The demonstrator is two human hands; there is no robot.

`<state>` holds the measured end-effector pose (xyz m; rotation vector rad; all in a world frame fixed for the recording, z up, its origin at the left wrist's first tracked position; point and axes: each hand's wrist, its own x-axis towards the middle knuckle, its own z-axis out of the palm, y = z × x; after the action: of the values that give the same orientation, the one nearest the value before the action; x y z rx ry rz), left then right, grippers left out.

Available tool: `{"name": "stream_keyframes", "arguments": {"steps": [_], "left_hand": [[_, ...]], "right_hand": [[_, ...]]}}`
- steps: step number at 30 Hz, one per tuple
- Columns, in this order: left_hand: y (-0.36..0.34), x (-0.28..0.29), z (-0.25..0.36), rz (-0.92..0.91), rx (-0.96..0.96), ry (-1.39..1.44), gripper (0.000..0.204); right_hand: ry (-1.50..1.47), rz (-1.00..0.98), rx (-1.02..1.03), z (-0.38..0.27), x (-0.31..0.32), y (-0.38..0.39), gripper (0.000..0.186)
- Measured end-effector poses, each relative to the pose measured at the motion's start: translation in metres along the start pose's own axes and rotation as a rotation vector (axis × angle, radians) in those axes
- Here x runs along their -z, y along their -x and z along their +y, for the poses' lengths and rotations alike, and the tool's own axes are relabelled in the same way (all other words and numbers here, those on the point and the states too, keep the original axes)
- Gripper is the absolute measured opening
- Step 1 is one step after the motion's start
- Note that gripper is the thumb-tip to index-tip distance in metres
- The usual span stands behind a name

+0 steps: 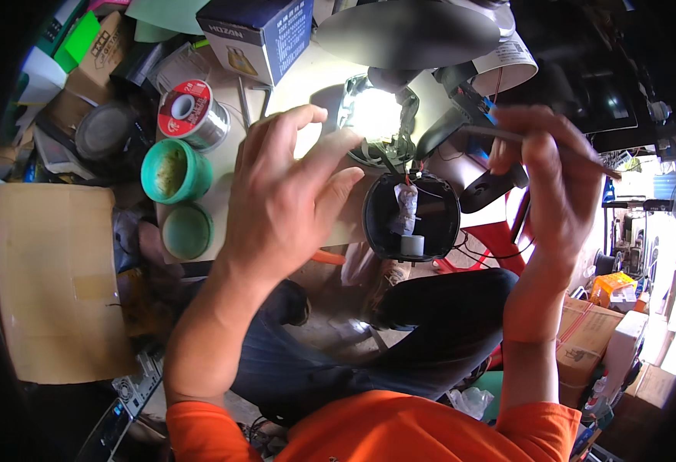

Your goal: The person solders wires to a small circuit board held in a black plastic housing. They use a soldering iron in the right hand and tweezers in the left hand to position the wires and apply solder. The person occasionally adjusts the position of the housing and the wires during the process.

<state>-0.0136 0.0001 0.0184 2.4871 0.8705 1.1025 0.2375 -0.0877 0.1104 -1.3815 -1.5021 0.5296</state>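
My left hand (286, 181) is raised over the table with its fingers apart and nothing in them. Its fingertips come near the glaring white light of an opened device (359, 146), whose detail is washed out. Below that lies a round black housing (374, 223), joined by thin wires. Inside it sit a white wrapped bundle (406, 206) and a small white block (412, 246). On the right, my right hand (551, 177) grips a thin dark rod-like tool (486, 132), tip pointing left toward the device; blur hides its exact kind.
Left on the table stand a solder spool (213, 129), a green jar (193, 173) of yellowish paste and its green lid (187, 232). A dark blue box (245, 38) stands behind. A grey lamp head (407, 35) overhangs the back. A cardboard box (53, 277) stands lower left.
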Motion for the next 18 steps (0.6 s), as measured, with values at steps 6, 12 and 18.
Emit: {"name": "stream_keyframes", "arguments": {"steps": [6, 12, 18], "left_hand": [[-0.005, -0.012, -0.008, -0.089, -0.016, -0.040, 0.029], [-0.006, -0.021, -0.016, -0.061, -0.017, 0.112, 0.020], [0.001, -0.021, -0.017, -0.151, 0.115, 0.193, 0.026]], "right_hand": [[0.105, -0.108, -0.053, 0.013, 0.010, -0.036, 0.038], [0.177, -0.070, -0.167, 0.010, 0.008, -0.056, 0.020], [0.067, -0.136, -0.154, 0.029, 0.003, -0.058, 0.019]]}}
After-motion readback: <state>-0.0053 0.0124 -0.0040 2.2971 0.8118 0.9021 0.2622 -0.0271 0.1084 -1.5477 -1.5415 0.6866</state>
